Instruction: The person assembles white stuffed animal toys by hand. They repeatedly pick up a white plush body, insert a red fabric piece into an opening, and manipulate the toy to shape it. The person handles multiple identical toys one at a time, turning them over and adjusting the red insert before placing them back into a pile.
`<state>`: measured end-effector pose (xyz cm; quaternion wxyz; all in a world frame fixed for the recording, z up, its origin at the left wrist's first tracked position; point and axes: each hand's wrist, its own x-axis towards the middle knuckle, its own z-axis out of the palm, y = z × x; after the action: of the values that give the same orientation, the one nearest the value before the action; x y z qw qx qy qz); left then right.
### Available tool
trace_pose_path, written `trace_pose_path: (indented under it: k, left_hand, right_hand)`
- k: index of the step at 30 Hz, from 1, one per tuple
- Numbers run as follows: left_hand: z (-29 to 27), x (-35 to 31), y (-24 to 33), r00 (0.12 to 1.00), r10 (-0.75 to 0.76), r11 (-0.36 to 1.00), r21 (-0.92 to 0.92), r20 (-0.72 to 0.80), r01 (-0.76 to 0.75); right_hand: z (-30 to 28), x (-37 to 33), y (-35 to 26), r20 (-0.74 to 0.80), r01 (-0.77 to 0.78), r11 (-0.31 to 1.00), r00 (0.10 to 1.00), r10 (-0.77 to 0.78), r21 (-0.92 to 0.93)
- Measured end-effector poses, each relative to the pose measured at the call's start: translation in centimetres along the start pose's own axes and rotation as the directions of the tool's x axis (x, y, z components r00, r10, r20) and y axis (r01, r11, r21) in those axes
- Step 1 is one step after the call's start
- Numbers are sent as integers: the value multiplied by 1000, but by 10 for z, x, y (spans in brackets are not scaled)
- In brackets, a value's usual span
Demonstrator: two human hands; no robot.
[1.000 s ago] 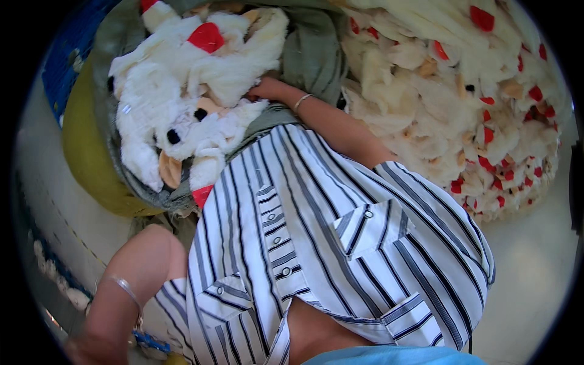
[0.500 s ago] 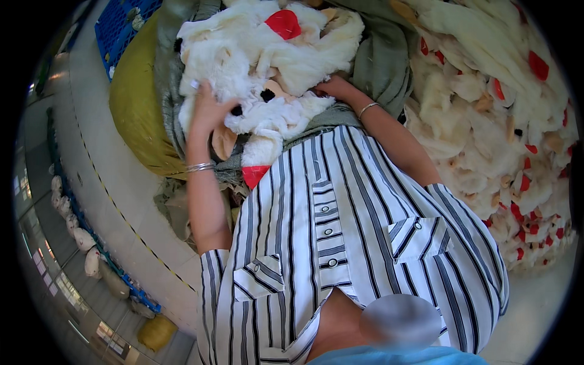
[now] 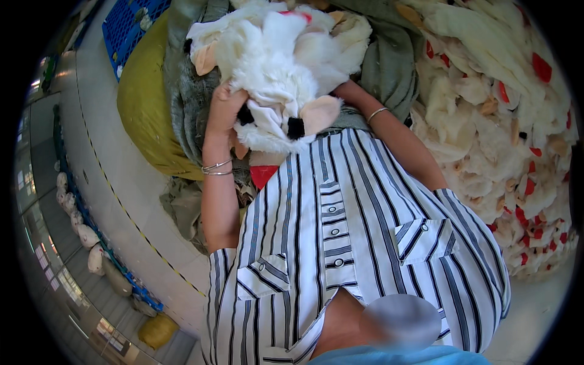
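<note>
A white plush animal skin (image 3: 277, 85), limp and unstuffed, with black patches and peach-coloured ears, is lifted before me over a heap of similar skins. My left hand (image 3: 227, 104) is closed on its left edge beside a black patch. At its other side my right hand (image 3: 345, 90) reaches in; its fingers are hidden behind the fur. A grey-green cloth sack (image 3: 389, 64) lies open around the heap. Below the lifted skin, a red-tipped white piece (image 3: 263, 175) hangs against my striped shirt.
On the right rises a large pile of cream plush skins (image 3: 474, 140) with red bits. A full yellow-green sack (image 3: 143, 115) bulges at the left, near a blue plastic crate (image 3: 131, 27). Farther left, several pale bundles (image 3: 88, 236) line the floor beyond a striped floor line.
My left hand has gone from loosely spread to closed on the plush skin. The skin has been raised and turned, its peach ear now at the right.
</note>
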<state>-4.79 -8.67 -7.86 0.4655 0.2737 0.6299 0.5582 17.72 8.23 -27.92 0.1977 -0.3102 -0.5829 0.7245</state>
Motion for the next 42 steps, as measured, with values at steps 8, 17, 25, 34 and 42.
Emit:
trace_pose_path:
  k: [8,17,25,34,42]
  left_hand:
    - [-9,-22,68,957,126,922,-325,-261,-209]
    - [15,25,-41,976,-213,843,-498,39,204]
    - [41,35,-41,979,-200,872,-464,-41,159]
    - [65,10,28,990,-94,817,576,106,16]
    - [74,0,62,956,257,903,319,139,-289]
  right_hand:
    - [-4,-15,-32,71,-134,980,990,124,146]
    - [2,-37,-127,299,-238,955,911,283,-179]
    - [38,-44,-163,217,85,970,967,-136,226]
    - [42,-52,-187,-31,10,999,999,-11,-32]
    - [30,-62,-227,299,191,939,949,-102,-287]
